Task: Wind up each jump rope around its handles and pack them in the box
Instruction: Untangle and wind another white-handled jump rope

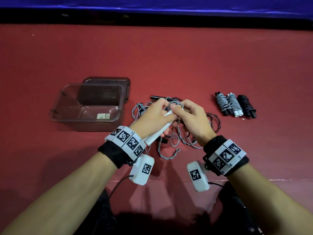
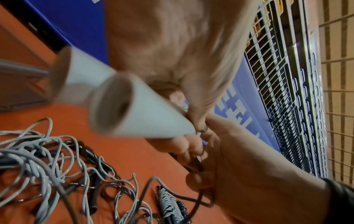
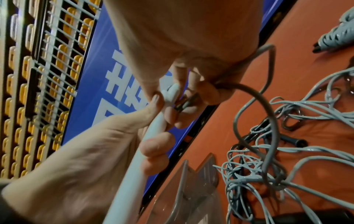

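The left hand is wrapped round a pair of white handles held side by side, fingers curled along the shafts, thumb up near the top end. The right hand is right against it, pinching a small loop of the grey rope at the top of the handles between thumb and fingertips. So both hands are closed on something, neither is free.

Looks to me like this is the very start of winding this rope: first turn going on at the far end of the handles. Next move probably means keeping that first loop pinned with the left thumb while the right hand feeds slack out of the tangled pile on the red table, and there's a dark rope mixed in there that could snag.

The handles run long-ways on a slant, butt ends down toward the person's left wrist, rope ends up and away toward the middle of the table.

Further out: three wound bundles lie side by side off to the right, two grey and one black, not yet packed. The clear box sits to the left, open, with its lid behind it.
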